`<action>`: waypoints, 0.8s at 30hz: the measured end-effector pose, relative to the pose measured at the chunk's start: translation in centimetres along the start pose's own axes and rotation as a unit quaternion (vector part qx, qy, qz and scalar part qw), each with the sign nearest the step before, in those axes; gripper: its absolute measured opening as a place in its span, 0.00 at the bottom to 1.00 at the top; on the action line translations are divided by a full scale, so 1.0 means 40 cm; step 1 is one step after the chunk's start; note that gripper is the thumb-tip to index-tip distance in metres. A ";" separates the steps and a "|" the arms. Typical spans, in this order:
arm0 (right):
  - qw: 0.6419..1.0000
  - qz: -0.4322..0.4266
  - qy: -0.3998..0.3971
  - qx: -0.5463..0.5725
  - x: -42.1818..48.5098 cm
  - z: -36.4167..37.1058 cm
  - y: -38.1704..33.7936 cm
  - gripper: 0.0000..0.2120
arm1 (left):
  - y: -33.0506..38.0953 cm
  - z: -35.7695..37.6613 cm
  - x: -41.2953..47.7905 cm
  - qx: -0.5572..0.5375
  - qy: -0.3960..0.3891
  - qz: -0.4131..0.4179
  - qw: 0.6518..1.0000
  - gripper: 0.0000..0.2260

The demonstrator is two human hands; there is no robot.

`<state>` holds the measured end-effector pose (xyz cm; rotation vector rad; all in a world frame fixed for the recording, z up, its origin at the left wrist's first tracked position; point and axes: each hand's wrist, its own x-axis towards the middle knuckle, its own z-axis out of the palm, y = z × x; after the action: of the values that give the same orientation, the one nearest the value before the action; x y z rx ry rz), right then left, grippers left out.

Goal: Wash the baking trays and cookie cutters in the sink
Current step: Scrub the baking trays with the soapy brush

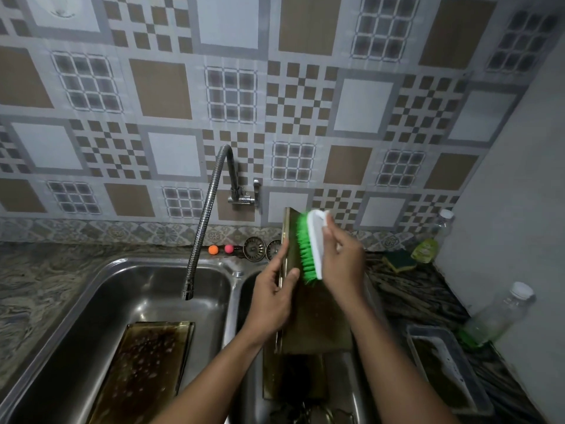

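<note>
My left hand [272, 298] grips the left rim of a brownish baking tray [315, 319], held tilted upright above the right sink basin. My right hand [344, 258] holds a white scrub brush with green bristles [307, 246], its bristles pressed against the tray's upper part. A second greasy tray [143, 371] lies flat in the left basin [91, 316], speckled with drops. Another tray [293, 377] sits lower in the right basin, partly hidden by the held one. A grey tray [452, 371] rests on the counter at the right. I cannot make out any cookie cutters.
A flexible metal tap [201, 221] curves down over the left basin, with no water visible. Two sink strainers [254, 248] and two small balls [213, 249] sit behind the sink. A green-yellow sponge [399, 261], a soap bottle [428, 246] and a clear bottle [495, 316] stand on the right counter.
</note>
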<state>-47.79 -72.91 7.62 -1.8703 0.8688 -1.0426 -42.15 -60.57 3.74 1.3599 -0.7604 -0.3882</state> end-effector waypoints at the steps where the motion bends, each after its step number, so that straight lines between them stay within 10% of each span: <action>1: 0.999 -0.026 -0.021 0.007 -0.024 0.013 -0.010 0.17 | -0.002 -0.004 0.011 -0.009 0.021 0.000 1.000 0.24; 6: 0.991 -0.112 -0.071 0.007 -0.130 0.025 0.055 0.17 | -0.005 -0.043 0.030 -0.030 0.155 0.008 0.987 0.21; 18: 0.993 -0.063 -0.031 0.099 -0.132 0.052 -0.014 0.16 | 0.001 -0.007 0.058 -0.037 0.161 0.045 0.985 0.21; 24: 0.991 -0.130 -0.022 -0.025 -0.228 0.003 0.130 0.18 | -0.005 -0.041 0.069 -0.011 0.267 0.045 0.963 0.20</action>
<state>-52.45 -67.47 -0.07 -2.0818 0.6426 -1.1380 -39.05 -61.22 4.21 1.3212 -0.3639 0.0503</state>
